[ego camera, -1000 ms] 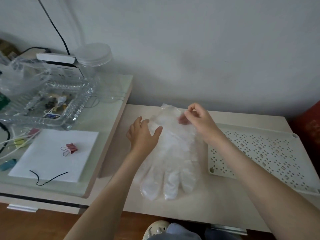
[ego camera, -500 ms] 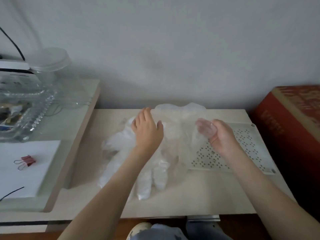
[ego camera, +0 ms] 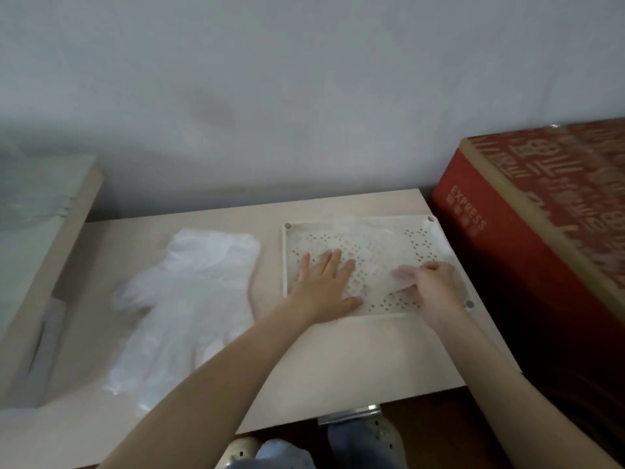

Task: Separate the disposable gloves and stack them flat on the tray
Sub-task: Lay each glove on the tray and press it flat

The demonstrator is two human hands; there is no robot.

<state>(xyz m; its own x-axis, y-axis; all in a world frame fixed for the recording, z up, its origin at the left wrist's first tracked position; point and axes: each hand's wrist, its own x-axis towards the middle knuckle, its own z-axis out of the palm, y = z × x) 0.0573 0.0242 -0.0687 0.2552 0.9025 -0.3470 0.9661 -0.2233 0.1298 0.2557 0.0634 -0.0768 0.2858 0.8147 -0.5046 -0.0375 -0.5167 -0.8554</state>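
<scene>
Head view: 1 clear plastic glove (ego camera: pixel 378 238) lies spread across the perforated tray (ego camera: pixel 286 265), so thin that the tray's holes show through it. The left hand (ego camera: pixel 323 286) rests flat on the glove's near-left part, fingers (ego camera: pixel 333 262) straight and spread, pressing the film down and gripping nothing. The right hand (ego camera: pixel 436 286) is at the tray's near-right corner with curled fingers and seems to pinch a fold of the same glove, though blur hides the exact contact. The glove pile (ego camera: pixel 189 299) lies on the tabletop (ego camera: pixel 338 360) just left of the tray, cuff end toward the wall. I cannot tell how many sheets it holds. A red carton (ego camera: pixel 527 238) stands beside the tabletop on the right.

The film looks almost weightless, limp and slick. It will likely cling to skin and to the next sheet, and shift at any draught. The cuff edge seems the best place to take it, with a light pinch, while the other palm pins the pile. Smoothing outward from the middle should flatten it.
</scene>
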